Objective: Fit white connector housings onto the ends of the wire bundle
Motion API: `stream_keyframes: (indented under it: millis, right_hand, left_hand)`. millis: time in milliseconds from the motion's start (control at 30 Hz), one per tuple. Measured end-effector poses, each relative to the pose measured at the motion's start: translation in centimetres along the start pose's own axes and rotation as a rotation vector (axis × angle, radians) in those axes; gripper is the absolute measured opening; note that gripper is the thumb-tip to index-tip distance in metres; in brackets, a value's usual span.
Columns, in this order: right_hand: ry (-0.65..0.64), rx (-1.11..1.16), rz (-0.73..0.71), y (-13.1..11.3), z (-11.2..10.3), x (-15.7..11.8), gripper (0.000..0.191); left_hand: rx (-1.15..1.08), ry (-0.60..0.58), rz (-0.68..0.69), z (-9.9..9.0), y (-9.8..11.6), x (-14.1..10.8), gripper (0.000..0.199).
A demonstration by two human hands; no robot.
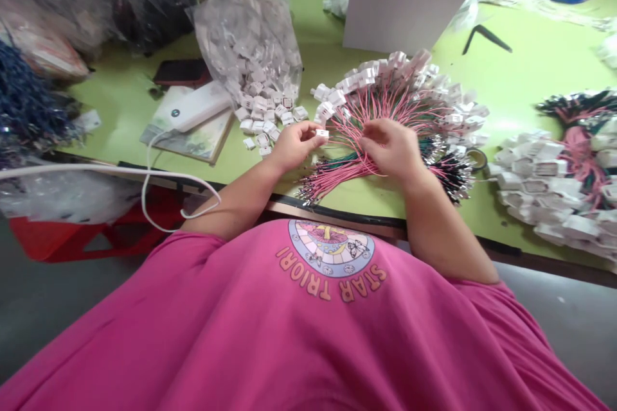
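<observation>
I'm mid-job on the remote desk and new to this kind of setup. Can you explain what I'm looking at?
There's no robot: a person works with two bare hands. This single picture comes from a head-worn camera looking forward and down past their pink shirt.

The left hand pinches a small white connector. The right hand is curled at the pink and green wires; whether it grips one is unclear.

On the green table, loose white connectors lie by a clear bag.

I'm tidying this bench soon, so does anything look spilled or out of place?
Small white plastic connectors lie scattered on the green tabletop at the near end of the clear plastic bag, which looks like a spill, though perhaps deliberate. No damage shows.
</observation>
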State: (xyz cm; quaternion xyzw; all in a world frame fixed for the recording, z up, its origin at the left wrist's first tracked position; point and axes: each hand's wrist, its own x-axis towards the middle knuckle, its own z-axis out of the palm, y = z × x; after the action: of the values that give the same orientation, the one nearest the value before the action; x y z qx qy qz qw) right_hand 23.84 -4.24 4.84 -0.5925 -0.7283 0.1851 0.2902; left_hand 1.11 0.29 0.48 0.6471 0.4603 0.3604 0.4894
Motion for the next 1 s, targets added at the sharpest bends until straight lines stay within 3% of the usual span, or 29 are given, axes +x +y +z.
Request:
stream_keyframes:
  millis: [67,133,200,233,333,400,467,533,633,767,900,1000]
  right_hand:
    - [-0.022,-0.162,0.036,0.3,-2.8,-0.8,0.033]
    - [-0.200,-0.356,0.050,0.6,-5.1,-2.3,0.037]
    - [-0.338,-0.547,0.053,1.1,-6.3,-4.1,0.048]
    - [-0.340,-0.630,0.063,1.5,-6.5,-5.0,0.055]
    - [-0.309,-0.771,0.091,2.9,-5.6,-6.9,0.072]
    - [-0.277,-0.811,0.090,3.8,-4.5,-7.2,0.065]
    - [-0.229,-0.834,0.094,4.3,-3.6,-6.8,0.055]
    - [-0.192,-0.850,0.108,4.3,-2.9,-6.0,0.050]
    - [-0.166,-0.848,0.145,4.0,-2.3,-4.9,0.043]
    - [-0.130,-0.782,0.179,4.1,-1.6,-4.1,0.037]
    - [-0.078,-0.764,0.208,4.9,-1.1,-3.6,0.031]
    - [-0.123,-0.787,0.221,4.9,-2.0,-2.9,0.030]
  left_hand:
    - [0.150,0.036,0.046,-0.2,-0.1,-0.1,0.033]
    - [0.328,0.072,0.087,-0.4,0.1,-0.1,0.032]
    - [0.501,0.118,0.116,-0.7,0.7,-0.2,0.032]
    - [0.582,0.147,0.126,-0.8,1.0,-0.3,0.032]
    - [0.817,0.165,0.185,-1.0,2.0,-1.0,0.026]
    - [0.947,0.012,0.287,-0.6,2.9,-2.2,0.026]
    - [1.057,-0.217,0.387,0.3,3.7,-3.6,0.033]
    - [1.175,-0.358,0.391,1.6,4.4,-4.6,0.046]
    - [1.310,-0.393,0.303,3.6,5.0,-4.6,0.059]
    - [1.339,-0.461,0.252,5.5,5.4,-2.2,0.033]
    - [1.277,-0.444,0.217,6.4,5.3,-0.7,0.034]
    - [1.240,-0.401,0.182,6.5,4.9,-0.6,0.035]
